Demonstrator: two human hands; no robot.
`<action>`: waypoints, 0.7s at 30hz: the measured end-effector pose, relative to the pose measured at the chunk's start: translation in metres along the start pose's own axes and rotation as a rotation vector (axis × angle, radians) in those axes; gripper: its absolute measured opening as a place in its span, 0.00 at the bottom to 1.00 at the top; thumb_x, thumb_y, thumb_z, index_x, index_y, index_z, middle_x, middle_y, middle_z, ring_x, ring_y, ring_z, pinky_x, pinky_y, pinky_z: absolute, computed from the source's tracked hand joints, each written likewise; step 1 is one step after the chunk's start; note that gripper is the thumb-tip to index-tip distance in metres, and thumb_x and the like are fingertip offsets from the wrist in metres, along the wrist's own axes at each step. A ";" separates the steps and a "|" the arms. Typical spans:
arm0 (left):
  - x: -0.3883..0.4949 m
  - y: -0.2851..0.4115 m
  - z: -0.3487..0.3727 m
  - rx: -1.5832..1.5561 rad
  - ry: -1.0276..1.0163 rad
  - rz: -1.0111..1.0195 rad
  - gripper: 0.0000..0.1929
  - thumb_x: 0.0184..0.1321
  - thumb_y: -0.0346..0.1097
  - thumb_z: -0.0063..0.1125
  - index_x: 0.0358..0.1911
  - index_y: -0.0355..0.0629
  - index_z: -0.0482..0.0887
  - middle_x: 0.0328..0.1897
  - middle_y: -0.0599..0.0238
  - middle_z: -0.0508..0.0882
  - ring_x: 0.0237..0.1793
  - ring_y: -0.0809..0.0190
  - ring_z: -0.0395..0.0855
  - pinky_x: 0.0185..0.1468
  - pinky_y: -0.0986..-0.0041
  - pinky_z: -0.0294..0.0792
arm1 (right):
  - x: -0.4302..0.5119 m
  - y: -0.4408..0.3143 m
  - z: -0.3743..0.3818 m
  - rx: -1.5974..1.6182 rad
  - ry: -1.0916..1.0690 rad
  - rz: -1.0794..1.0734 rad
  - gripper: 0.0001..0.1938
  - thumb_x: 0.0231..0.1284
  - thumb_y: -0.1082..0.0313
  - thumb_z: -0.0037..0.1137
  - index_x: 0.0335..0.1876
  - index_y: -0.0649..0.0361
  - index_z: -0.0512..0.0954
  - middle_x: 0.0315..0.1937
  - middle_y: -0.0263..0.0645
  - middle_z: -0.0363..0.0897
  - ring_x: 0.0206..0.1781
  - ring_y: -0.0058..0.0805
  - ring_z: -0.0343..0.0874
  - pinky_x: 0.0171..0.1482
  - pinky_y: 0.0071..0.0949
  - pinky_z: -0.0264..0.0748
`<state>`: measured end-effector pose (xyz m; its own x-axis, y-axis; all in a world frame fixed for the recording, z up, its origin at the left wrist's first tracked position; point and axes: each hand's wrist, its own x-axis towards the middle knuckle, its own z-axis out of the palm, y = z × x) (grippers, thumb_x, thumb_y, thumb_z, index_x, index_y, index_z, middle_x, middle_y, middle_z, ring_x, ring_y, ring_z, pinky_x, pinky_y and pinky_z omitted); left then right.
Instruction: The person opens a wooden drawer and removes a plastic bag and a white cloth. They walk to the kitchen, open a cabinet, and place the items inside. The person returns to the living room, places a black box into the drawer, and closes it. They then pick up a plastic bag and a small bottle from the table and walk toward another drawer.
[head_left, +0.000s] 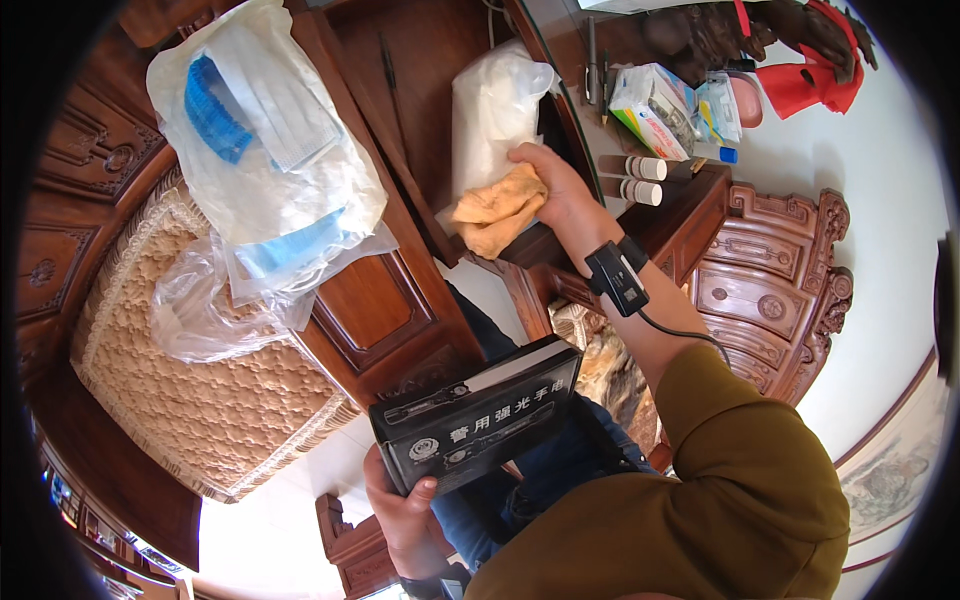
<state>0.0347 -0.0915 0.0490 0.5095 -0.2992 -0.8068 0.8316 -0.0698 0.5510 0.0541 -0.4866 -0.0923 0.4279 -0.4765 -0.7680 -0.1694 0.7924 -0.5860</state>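
My left hand (405, 502) grips the lower left corner of a black cardboard flashlight box (480, 420), which bears writing and is held tilted over my lap. My right hand (551, 184) holds a crumpled orange cloth (501, 210) at the front edge of an open wooden drawer (420, 82). Just beyond the cloth, a white plastic bag (495, 112) with something wrapped in it lies in the drawer. A black pen (388, 64) is also in the drawer. The fingertips of my right hand are partly hidden by the cloth.
Left of the drawer lie plastic packages with a blue hair cap (214, 109) and a white face mask (277, 112). On the glass-covered top at right are two white-capped bottles (641, 192), a tissue pack (656, 109) and a dark carving (697, 37). A quilted seat (202, 375) stands at left.
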 end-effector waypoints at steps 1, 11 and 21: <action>0.000 0.001 0.001 0.058 -0.007 -0.003 0.46 0.38 0.58 0.74 0.56 0.32 0.66 0.47 0.62 0.76 0.47 0.65 0.74 0.52 0.74 0.66 | 0.001 0.003 0.000 0.102 -0.031 0.091 0.09 0.48 0.75 0.56 0.36 0.63 0.72 0.31 0.41 0.74 0.33 0.35 0.78 0.39 0.35 0.78; 0.002 0.006 0.013 -0.127 0.024 -0.068 0.40 0.33 0.39 0.79 0.53 0.33 0.69 0.44 0.59 0.79 0.46 0.61 0.78 0.54 0.71 0.69 | 0.028 0.020 0.027 0.066 -0.005 -0.165 0.13 0.49 0.77 0.57 0.41 0.66 0.70 0.34 0.40 0.76 0.35 0.34 0.78 0.40 0.33 0.77; 0.006 0.002 0.013 -0.053 0.006 -0.063 0.40 0.34 0.41 0.79 0.52 0.34 0.69 0.43 0.60 0.79 0.45 0.63 0.78 0.53 0.72 0.69 | 0.071 -0.028 0.052 -1.501 0.409 -1.122 0.16 0.47 0.63 0.60 0.42 0.60 0.75 0.47 0.52 0.73 0.43 0.49 0.76 0.44 0.41 0.74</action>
<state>0.0366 -0.1061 0.0479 0.4572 -0.2899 -0.8408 0.8724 -0.0376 0.4873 0.1355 -0.5231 -0.1172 0.7034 -0.6846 0.1912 -0.6148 -0.7210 -0.3197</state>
